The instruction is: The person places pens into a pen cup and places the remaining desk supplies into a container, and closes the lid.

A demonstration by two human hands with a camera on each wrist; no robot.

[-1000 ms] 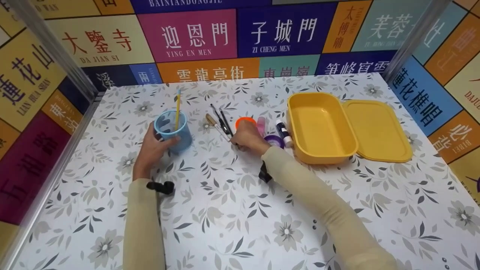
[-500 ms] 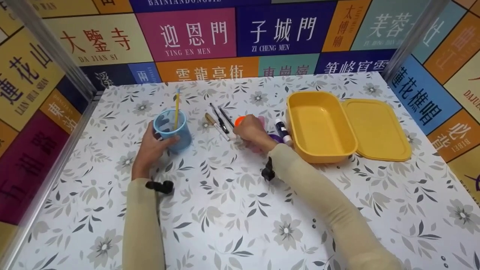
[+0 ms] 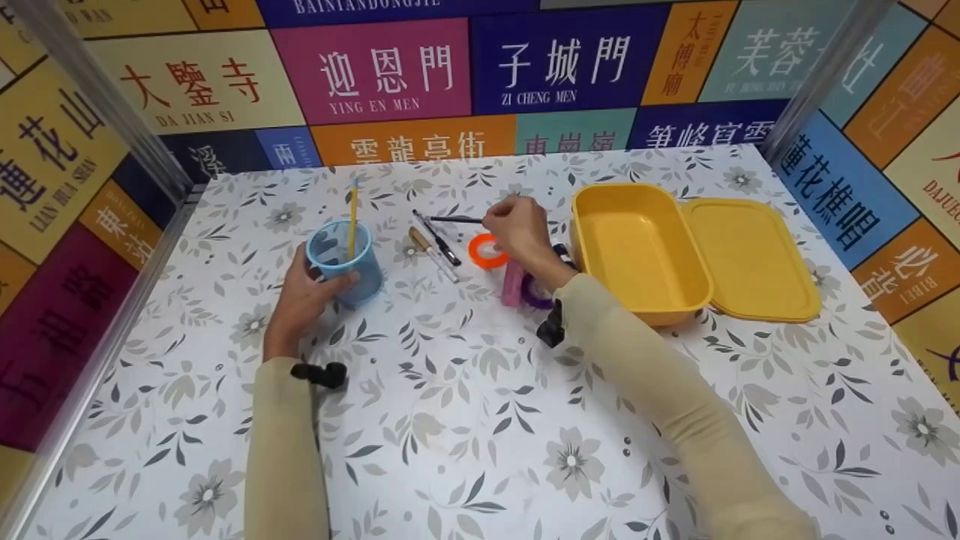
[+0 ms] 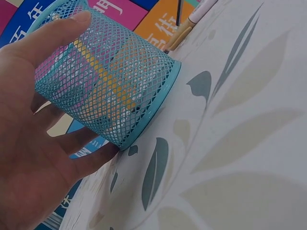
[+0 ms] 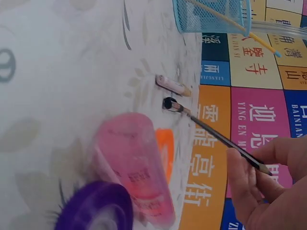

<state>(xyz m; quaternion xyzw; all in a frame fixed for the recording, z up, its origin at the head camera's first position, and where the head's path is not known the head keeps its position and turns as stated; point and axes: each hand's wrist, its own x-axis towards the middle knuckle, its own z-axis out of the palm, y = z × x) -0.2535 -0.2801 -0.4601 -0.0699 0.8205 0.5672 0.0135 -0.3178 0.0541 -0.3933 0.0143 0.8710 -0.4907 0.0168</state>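
My left hand grips a light blue mesh pen cup, which stands upright on the table with a yellow pencil leaning inside. In the left wrist view the thumb lies along the cup's side and the fingers reach round the far side. My right hand pinches one end of a black pencil, whose pale sharpened point sits at the fingertips. Its other end points left toward the cup, overlapping a black pen in view. Beside that pen lies a white pen with a gold cap.
An orange ring, a pink translucent item and a purple tape roll lie below my right hand. A dark-and-white stick, partly hidden, lies against a yellow box. The box's yellow lid is to its right.
My right hand has picked up the black pencil from beside the pens and moved back and right, turning it nearly level. More of the orange ring and pink item shows. The left hand stays put.
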